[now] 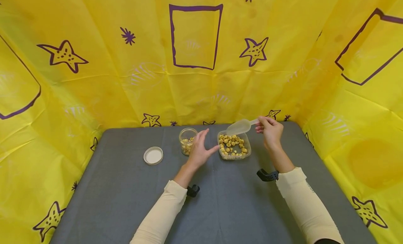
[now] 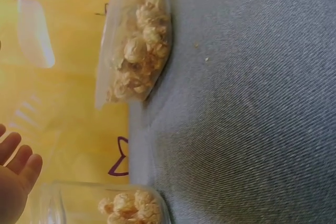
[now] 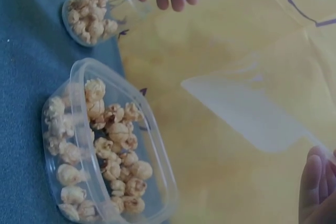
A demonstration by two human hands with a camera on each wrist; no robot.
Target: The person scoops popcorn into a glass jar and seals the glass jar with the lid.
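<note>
My right hand [image 1: 271, 131] pinches the handle of a translucent plastic scoop [image 1: 239, 127], whose bowl hangs over the far edge of a clear plastic tub [image 1: 248, 153]. Caramel popcorn [image 3: 120, 156] covers much of the tub's bottom, with a bare patch in the middle. No popcorn shows in the scoop in the right wrist view. My left hand [image 1: 199, 150] is held with fingers spread, between the tub and a clear jar [image 1: 184, 136], overlapping the jar's right side in the head view. Popcorn [image 3: 90, 17] fills the jar's lower part.
Left of the jar, a round white lid [image 1: 153, 155] lies on the grey cloth-covered table [image 1: 119, 188]. Yellow fabric walls [image 1: 201, 90] with purple drawings rise at the back and both sides. Tiny crumbs [image 2: 207, 59] dot the cloth beside the tub.
</note>
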